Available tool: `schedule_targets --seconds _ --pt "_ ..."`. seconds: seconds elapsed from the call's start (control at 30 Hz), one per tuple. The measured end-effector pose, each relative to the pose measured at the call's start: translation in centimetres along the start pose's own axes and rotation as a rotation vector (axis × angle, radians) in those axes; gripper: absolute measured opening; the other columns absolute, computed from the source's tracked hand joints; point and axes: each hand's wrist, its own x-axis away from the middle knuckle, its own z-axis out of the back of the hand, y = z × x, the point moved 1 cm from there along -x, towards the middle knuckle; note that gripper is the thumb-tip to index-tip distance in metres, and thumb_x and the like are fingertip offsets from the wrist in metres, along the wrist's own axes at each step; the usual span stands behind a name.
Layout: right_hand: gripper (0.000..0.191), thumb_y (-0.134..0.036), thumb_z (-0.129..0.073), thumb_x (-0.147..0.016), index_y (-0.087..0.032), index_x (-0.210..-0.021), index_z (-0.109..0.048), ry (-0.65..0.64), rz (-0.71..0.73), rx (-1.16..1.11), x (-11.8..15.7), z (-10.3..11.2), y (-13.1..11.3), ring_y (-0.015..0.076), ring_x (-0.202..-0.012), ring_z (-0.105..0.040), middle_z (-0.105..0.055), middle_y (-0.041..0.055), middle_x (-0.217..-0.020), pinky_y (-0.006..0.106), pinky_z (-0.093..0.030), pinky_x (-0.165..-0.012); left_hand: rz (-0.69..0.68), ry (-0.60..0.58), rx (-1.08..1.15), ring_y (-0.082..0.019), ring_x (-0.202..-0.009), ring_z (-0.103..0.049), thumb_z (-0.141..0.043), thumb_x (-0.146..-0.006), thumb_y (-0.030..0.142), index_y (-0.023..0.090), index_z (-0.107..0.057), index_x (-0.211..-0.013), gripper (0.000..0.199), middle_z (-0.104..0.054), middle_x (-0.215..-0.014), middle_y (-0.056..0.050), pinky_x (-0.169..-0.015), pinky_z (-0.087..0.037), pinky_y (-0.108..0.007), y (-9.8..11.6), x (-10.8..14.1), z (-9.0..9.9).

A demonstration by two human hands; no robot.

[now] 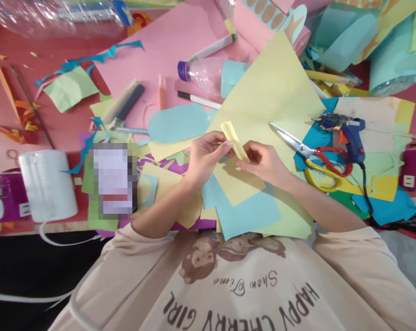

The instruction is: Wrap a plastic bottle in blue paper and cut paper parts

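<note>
Between my two hands is a narrow folded strip of pale yellow paper (236,141), tilted, its upper end leaning left. My left hand (208,154) pinches its left edge between thumb and fingers. The fingers of my right hand (264,160) are closed on its lower right end. Below the strip lie a yellow paper piece (240,186) and light blue paper (251,214). A large pale yellow sheet (273,87) spreads behind the hands. Scissors (309,151) with red and yellow handles lie partly open to the right of my right hand.
A blue glue gun (349,133) rests at the right, its cord hanging toward the front edge. A plastic bottle (208,73) with a purple cap lies beyond the hands. At left are a white power bank-like box (48,186) and a blurred phone-like object (113,179). Paper scraps surround everything.
</note>
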Motion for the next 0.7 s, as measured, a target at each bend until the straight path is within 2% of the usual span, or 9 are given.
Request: schedule_targets --seconds 0.13,0.27,0.43,0.57,0.7 --pt "0.031 -0.046 -0.072 -0.076 -0.019 -0.074 -0.058 0.036 0.042 -0.068 -0.1 0.8 0.7 0.0065 -0.051 -0.044 -0.058 -0.0035 -0.065 0.022 -0.033 -0.047 0.066 0.016 0.006 -0.011 -0.062 -0.071 -0.079 -0.07 0.044 0.017 -0.067 -0.075 0.03 -0.073 -0.072 0.0 -0.06 -0.058 -0.019 0.0 0.0 -0.1" --pt "0.028 -0.045 -0.071 -0.078 -0.019 -0.075 -0.06 0.089 0.093 -0.101 -0.2 1.7 1.1 0.0058 -0.049 -0.044 -0.057 -0.0041 -0.063 0.021 -0.032 -0.044 0.127 0.007 0.028 -0.014 -0.068 -0.073 -0.079 -0.07 0.041 0.016 -0.07 -0.08 0.029 -0.075 -0.073 -0.002 -0.061 -0.059 -0.019 0.1 0.0 0.0" --pt "0.023 -0.04 -0.071 -0.079 -0.019 -0.075 -0.062 0.135 0.13 -0.119 -0.3 2.5 1.3 0.0066 -0.054 -0.046 -0.055 -0.0041 -0.063 0.021 -0.035 -0.047 0.124 -0.017 0.017 -0.013 -0.064 -0.072 -0.082 -0.067 0.036 0.016 -0.069 -0.078 0.027 -0.074 -0.07 -0.001 -0.059 -0.057 -0.019 0.4 0.1 -0.3" --pt "0.023 -0.039 -0.071 -0.079 -0.019 -0.077 -0.062 0.1 0.12 -0.199 -0.5 2.6 1.5 0.0071 -0.056 -0.05 -0.054 -0.0044 -0.063 0.02 -0.039 -0.049 0.106 -0.02 -0.057 -0.011 -0.06 -0.07 -0.081 -0.066 0.038 0.015 -0.067 -0.075 0.028 -0.073 -0.065 -0.001 -0.055 -0.055 -0.018 0.7 0.2 -0.3" --pt "0.021 -0.037 -0.072 -0.078 -0.018 -0.082 -0.063 0.043 0.129 -0.239 -0.6 2.4 1.5 0.0093 -0.064 -0.057 -0.061 -0.002 -0.073 0.022 -0.046 -0.056 0.08 -0.019 -0.141 -0.012 -0.059 -0.069 -0.078 -0.07 0.038 0.014 -0.068 -0.076 0.027 -0.072 -0.066 -0.002 -0.055 -0.054 -0.019 0.6 0.4 -0.3"
